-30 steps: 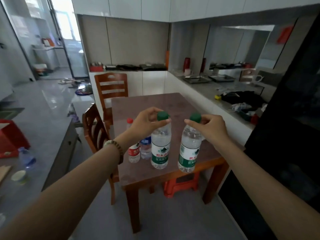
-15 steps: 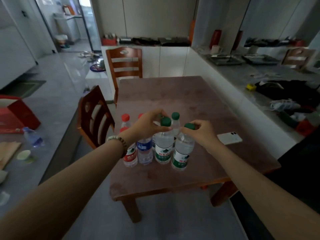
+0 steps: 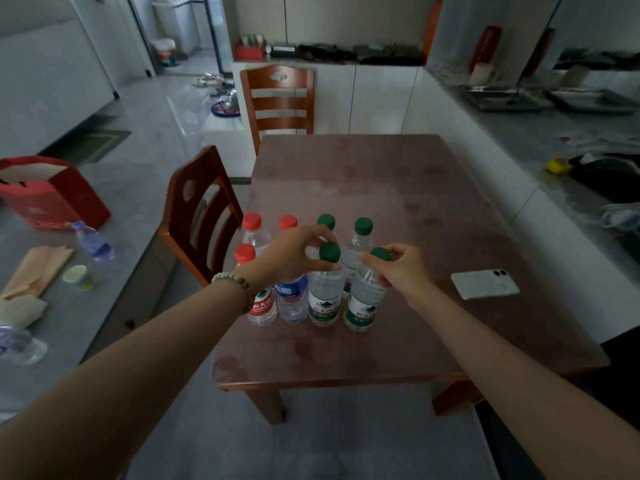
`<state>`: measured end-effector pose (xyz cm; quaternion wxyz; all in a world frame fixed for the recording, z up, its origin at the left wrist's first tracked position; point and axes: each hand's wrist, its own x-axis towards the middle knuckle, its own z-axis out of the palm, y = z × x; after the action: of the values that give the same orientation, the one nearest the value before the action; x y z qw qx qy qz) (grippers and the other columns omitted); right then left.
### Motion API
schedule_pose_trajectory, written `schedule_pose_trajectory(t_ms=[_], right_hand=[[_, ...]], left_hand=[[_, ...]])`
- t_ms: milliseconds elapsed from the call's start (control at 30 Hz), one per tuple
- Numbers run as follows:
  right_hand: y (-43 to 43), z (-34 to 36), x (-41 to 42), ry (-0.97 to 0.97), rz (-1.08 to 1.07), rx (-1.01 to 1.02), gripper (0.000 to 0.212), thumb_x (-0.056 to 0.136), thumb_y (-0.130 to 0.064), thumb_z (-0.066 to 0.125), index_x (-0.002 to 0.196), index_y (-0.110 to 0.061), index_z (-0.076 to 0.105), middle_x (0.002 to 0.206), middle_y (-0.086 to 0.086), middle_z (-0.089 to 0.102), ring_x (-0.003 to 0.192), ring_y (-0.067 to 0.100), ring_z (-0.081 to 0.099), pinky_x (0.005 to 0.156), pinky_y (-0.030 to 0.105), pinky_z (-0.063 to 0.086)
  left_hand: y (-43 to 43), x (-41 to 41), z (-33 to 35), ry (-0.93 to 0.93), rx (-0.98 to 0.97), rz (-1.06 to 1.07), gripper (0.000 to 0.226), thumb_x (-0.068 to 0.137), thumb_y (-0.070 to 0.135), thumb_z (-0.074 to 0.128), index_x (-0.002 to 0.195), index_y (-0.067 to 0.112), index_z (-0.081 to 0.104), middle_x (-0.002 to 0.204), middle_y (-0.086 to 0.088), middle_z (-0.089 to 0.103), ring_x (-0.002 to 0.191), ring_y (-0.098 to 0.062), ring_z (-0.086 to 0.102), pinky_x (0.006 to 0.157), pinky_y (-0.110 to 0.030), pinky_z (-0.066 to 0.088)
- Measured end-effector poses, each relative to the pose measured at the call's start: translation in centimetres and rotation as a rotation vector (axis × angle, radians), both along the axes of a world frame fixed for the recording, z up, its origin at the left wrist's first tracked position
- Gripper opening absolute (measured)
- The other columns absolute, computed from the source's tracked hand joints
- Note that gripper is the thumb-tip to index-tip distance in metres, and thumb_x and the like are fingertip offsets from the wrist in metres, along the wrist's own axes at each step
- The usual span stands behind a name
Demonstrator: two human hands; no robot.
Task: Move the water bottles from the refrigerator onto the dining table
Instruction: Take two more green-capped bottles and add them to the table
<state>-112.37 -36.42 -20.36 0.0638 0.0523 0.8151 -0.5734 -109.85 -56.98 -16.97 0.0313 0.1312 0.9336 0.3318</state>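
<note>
Several water bottles stand in a cluster on the brown dining table (image 3: 408, 209), near its front left. My left hand (image 3: 294, 252) grips the neck of a green-capped bottle (image 3: 323, 292) in the front row. My right hand (image 3: 398, 266) grips the neck of the green-capped bottle (image 3: 363, 303) beside it on the right. Both bottles stand upright with their bases on the table. A blue-labelled bottle (image 3: 291, 299) and a red-capped bottle (image 3: 258, 296) stand left of them. Behind are two more green-capped and two more red-capped bottles, partly hidden by my left hand.
A white phone (image 3: 485, 284) lies on the table to the right of the bottles. Wooden chairs stand at the table's left side (image 3: 197, 209) and far end (image 3: 278, 98). A grey counter (image 3: 114, 209) on the left holds a red bag, a cup and plastic bottles.
Both hands have brought the two green-capped bottles forward and down over the table; they now stand on it in the front row. The view has moved closer to the table.
</note>
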Motion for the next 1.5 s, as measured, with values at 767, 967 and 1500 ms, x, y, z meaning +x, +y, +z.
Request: schedule_pose_trajectory(t_ms=[767, 967, 1500], right_hand=[[-1.7, -0.7, -0.9, 0.009, -0.046, -0.044, 0.031, 0.071, -0.032, 0.081, 0.078, -0.010, 0.060, 0.061, 0.003, 0.062, 0.042, 0.014, 0.059, 0.045, 0.023, 0.050], [-1.5, -0.5, -0.7, -0.005, 0.016, -0.041, 0.033, 0.072, -0.033, 0.080, 0.083, -0.009, 0.060, 0.064, 0.002, 0.061, 0.043, 0.013, 0.059, 0.046, 0.023, 0.051], [-0.1, 0.5, -0.5, -0.094, 0.185, -0.007, 0.044, 0.078, -0.034, 0.074, 0.113, -0.010, 0.060, 0.090, 0.012, 0.065, 0.058, 0.015, 0.063, 0.048, 0.021, 0.051]], left_hand=[[-0.1, -2.1, -1.3, -0.011, -0.142, 0.019, 0.039, 0.077, 0.032, 0.074, 0.110, 0.021, 0.057, 0.112, 0.001, 0.066, 0.103, -0.015, 0.062, 0.091, -0.032, 0.050], [0.1, -2.0, -1.4, 0.016, -0.134, 0.039, 0.039, 0.077, 0.031, 0.074, 0.111, 0.020, 0.057, 0.112, 0.001, 0.066, 0.103, -0.015, 0.062, 0.090, -0.032, 0.051], [0.3, -0.8, -0.5, -0.019, -0.209, 0.036, 0.048, 0.082, 0.035, 0.069, 0.125, 0.018, 0.055, 0.121, -0.001, 0.064, 0.109, -0.015, 0.059, 0.088, -0.022, 0.043]])
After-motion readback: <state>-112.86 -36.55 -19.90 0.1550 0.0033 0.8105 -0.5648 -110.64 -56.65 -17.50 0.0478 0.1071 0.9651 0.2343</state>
